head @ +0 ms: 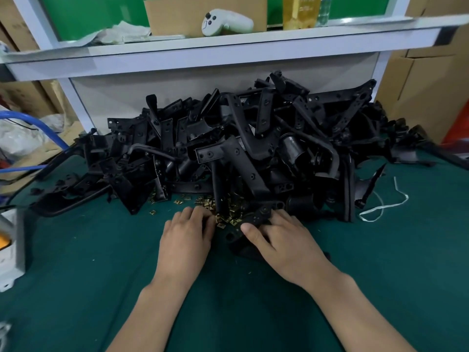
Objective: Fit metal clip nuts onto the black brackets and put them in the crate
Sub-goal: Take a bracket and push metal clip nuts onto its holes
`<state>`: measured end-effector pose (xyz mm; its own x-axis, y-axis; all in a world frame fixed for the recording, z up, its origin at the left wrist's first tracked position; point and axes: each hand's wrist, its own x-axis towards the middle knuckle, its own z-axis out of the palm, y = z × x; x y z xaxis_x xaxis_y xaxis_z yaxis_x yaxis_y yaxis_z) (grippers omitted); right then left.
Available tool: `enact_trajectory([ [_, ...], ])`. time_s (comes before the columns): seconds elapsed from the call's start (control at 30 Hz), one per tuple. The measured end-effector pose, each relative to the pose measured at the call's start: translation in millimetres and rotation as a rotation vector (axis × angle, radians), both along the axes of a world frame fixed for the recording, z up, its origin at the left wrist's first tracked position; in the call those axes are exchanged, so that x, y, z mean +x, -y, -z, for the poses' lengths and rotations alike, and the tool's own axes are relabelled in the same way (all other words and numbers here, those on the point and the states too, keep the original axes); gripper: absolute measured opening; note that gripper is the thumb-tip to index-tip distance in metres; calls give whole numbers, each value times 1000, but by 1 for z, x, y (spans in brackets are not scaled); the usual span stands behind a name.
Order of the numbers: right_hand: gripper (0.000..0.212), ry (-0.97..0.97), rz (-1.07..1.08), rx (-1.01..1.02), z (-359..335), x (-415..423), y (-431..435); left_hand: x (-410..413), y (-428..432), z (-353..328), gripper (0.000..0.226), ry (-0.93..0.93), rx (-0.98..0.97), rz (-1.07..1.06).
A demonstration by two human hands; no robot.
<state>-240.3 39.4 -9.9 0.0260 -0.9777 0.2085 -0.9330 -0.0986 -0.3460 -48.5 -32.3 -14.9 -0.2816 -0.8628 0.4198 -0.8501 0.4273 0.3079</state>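
Bracket (256, 219) under right hand (281, 241), nuts (229, 221) alongside

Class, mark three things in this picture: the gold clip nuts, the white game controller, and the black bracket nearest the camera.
clip nuts (228, 221), head view, middle of the heap
game controller (238, 21), head view, white body
black bracket (236, 239), head view, holed near end
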Motion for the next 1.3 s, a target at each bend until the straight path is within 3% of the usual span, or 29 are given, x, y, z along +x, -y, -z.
enact_trajectory([
  [0.1, 87, 12, 16, -12, -3, 1, -1, -2, -3, -5, 10, -100, -91, -7],
  [0.17, 80, 45, 55, -46, -5, 0, -4, -3, -7, -9, 9, -261, -57, 35],
  [0.3, 66, 96, 94, -84, -6, -5, -11, -8, -13, -15, 13, -785, 339, 171],
  [0.43, 49, 174, 73, -86, -3, -12, -13, -12, -14, -13, 30, -1019, 628, 311],
  [0.57, 49, 206, 29, -112, -3, -10, -12, -15, -15, -10, 29, -1039, 757, 380],
  [1.0, 48, 255, -17, -143, 8, -10, -8, -16, -19, -14, 23, -1117, 820, 394],
  [1.3, 47, 260, -29, -161, 9, -11, -8, -18, -23, -16, 30, -1017, 666, 398],
])
